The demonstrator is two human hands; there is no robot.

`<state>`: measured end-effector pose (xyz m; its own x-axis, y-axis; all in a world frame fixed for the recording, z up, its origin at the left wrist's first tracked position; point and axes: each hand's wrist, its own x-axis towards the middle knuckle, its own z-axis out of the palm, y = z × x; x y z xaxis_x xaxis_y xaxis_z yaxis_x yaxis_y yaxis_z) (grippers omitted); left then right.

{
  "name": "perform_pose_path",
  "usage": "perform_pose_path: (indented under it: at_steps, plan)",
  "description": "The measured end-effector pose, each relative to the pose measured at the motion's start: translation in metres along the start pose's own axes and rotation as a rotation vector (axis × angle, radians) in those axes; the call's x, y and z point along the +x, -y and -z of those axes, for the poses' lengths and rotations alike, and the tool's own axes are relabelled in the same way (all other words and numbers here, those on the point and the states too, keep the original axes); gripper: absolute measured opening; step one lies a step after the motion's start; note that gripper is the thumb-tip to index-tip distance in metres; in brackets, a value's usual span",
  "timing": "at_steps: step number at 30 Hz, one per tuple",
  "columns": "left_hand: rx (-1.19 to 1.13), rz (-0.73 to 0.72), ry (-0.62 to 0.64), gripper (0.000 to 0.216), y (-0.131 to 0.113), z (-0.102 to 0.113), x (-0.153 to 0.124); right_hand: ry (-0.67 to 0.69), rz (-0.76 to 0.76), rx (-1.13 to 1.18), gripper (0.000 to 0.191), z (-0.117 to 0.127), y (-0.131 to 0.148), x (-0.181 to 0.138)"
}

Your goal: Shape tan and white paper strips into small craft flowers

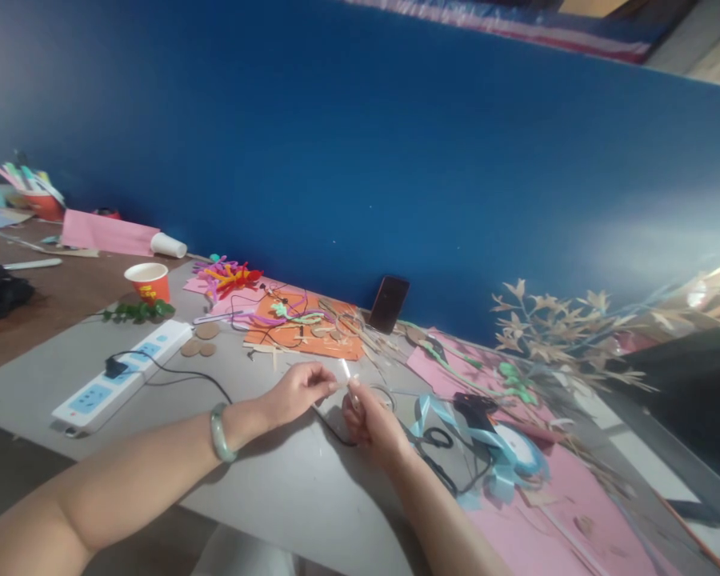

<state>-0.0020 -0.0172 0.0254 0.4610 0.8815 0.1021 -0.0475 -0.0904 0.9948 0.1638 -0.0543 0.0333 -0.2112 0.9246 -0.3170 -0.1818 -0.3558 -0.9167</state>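
Note:
My left hand [297,392], with a green bangle [219,433] on the wrist, pinches one end of a thin pale strip [346,370] over the grey table [288,488]. My right hand [372,420] is closed round the strip's other end, fingers curled. The two hands almost touch. A thin black cord [336,430] runs on the table under them. Light blue ribbon [486,444] and black scissors [437,438] lie just right of my right hand.
A white power strip [123,372] with a plugged black cable lies at left. A red paper cup [149,281], pipe cleaners [228,276], orange paper [303,330], a dark phone [389,303] leaning on the blue wall, dried branches [552,328] and pink paper [552,512] surround the hands.

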Motion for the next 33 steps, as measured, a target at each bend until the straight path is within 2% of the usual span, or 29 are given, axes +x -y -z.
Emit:
perform_pose_path:
  at_steps: [6, 8, 10, 13, 15, 21, 29, 33]
  plan:
    - [-0.037, 0.016, -0.022, 0.031, -0.007, -0.001, -0.001, 0.056, -0.091, 0.172, 0.049, 0.007, 0.007, 0.0]
    - [-0.043, 0.02, -0.025, 0.031, -0.005, 0.0, 0.0, 0.032, -0.058, 0.238, 0.048, 0.01, 0.01, 0.001]
    - [-0.05, 0.032, -0.028, 0.031, -0.002, 0.001, 0.001, -0.025, 0.044, 0.261, 0.047, 0.012, 0.011, 0.002]
    - [-0.072, 0.036, -0.028, 0.031, 0.001, 0.0, 0.0, -0.093, 0.206, 0.172, 0.041, 0.013, 0.008, 0.003]
    - [-0.078, 0.033, -0.022, 0.031, 0.002, -0.001, -0.001, -0.089, 0.239, 0.07, 0.035, 0.012, 0.003, 0.004]
    - [-0.023, 0.053, 0.003, 0.031, 0.006, -0.005, -0.002, -0.131, 0.286, -0.079, 0.032, 0.011, -0.003, 0.004]
    - [0.018, 0.04, 0.026, 0.023, 0.005, -0.004, -0.003, -0.082, 0.259, -0.336, 0.035, 0.012, 0.0, 0.002]
    - [0.024, 0.067, 0.048, 0.019, 0.006, -0.003, -0.002, -0.078, 0.264, -0.355, 0.033, 0.013, -0.001, 0.002]
